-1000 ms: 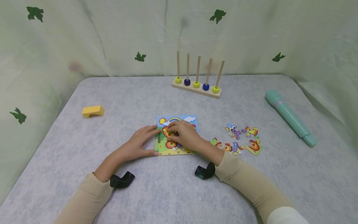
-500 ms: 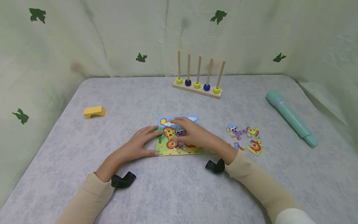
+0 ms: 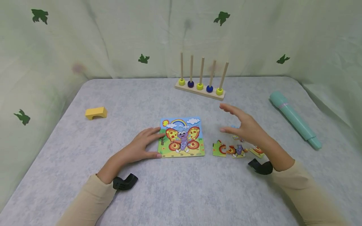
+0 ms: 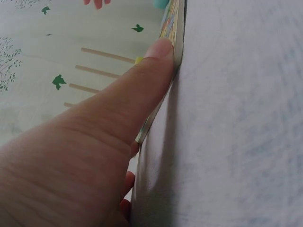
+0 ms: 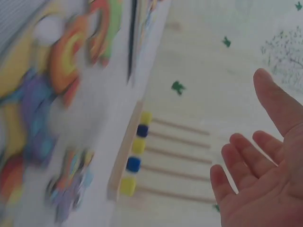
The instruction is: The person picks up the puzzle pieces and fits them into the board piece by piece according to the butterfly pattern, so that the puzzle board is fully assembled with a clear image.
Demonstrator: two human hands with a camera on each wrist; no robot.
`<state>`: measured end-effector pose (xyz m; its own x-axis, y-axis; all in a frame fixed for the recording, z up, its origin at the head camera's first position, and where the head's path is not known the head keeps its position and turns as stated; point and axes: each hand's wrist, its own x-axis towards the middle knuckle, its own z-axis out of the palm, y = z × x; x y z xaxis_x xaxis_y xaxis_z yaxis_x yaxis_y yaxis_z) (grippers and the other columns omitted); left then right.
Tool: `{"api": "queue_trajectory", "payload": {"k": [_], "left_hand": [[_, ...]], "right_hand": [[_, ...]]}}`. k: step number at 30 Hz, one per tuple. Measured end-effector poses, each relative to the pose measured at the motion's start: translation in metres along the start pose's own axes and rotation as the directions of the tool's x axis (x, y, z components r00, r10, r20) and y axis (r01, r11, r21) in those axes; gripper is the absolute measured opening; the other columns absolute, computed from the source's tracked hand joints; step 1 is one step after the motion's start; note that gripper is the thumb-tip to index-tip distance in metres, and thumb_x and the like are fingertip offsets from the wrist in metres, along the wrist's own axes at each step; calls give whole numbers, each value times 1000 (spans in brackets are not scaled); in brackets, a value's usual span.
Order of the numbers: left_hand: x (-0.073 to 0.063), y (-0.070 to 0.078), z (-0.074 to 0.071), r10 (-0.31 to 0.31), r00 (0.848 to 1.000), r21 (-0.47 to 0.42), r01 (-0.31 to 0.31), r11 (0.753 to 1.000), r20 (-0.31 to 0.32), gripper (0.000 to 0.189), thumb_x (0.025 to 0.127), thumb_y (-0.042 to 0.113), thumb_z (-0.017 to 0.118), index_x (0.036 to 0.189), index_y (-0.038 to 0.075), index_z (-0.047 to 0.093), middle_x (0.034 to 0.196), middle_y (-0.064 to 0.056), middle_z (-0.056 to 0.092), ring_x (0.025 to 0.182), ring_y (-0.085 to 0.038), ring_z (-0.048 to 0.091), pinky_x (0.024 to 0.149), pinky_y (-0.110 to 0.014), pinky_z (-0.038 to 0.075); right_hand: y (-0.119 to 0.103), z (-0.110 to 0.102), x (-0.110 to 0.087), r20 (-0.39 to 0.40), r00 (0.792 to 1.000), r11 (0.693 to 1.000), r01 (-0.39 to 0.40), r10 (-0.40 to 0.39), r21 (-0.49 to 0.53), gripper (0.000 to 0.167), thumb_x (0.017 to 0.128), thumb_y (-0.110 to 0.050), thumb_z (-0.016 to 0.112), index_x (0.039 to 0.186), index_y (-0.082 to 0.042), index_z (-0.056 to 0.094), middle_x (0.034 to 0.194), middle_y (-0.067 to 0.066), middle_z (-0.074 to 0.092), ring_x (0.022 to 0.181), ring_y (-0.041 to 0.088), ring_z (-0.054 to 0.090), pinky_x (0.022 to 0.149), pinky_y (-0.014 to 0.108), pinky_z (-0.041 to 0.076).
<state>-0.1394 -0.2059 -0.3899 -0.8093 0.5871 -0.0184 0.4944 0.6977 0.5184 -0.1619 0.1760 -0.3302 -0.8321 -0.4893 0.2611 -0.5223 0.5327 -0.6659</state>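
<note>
A square puzzle board (image 3: 182,137) with a butterfly, rainbow and sun picture lies flat at the table's middle. My left hand (image 3: 139,144) rests at its left edge, thumb and fingertips touching the border; in the left wrist view the thumb (image 4: 147,71) lies on the board's edge. My right hand (image 3: 247,127) hovers with fingers spread and nothing in it, above loose puzzle pieces to the right of the board. A green-and-red piece (image 3: 219,148) and a purple-bodied piece (image 3: 238,151) show below the hand, which partly hides the others. In the right wrist view a piece (image 5: 68,182) looks blurred.
A wooden peg stand (image 3: 200,89) with yellow and blue beads stands at the back. A teal microphone-shaped object (image 3: 294,117) lies at the right, and a yellow arch block (image 3: 96,112) at the left. A pale curtain (image 3: 113,37) hangs behind the table.
My right hand has let go at the board's upper part, opened and moved right over the loose pieces, uncovering the whole butterfly picture. The left hand stays at the board's edge.
</note>
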Motion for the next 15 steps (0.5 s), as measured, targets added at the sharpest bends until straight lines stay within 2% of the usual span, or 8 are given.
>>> {"api": "queue_trajectory", "payload": {"k": [3,9,15], "left_hand": [[0,0,0,6,1000,3,-6,1000,-5,74,76,54,62,137,19,40,146,-7,21,132,-32,12,102,-52,11],[0,2,0,30,999,8,-30,1000,-22,74,75,50,66,136,17,41,145,-11,22,131,-35,14,102,-54,11],[-1,3,0,32,999,16,-32,999,-22,74,75,51,66,136,16,41,145,-11,22,131,-35,14,102,-53,10]], "right_hand": [[13,-9,-12,9,999,999,-50,50,13,73,76,-21,72,138,-16,35,135,5,41,120,27,36,93,53,30],[38,-19,-32,77,986,987,-152,148,51,67,78,-19,70,136,-11,38,136,8,40,120,34,34,88,60,31],[56,-21,-40,161,967,977,-209,198,50,65,80,-20,69,135,-7,39,135,11,40,119,36,35,93,57,29]]}}
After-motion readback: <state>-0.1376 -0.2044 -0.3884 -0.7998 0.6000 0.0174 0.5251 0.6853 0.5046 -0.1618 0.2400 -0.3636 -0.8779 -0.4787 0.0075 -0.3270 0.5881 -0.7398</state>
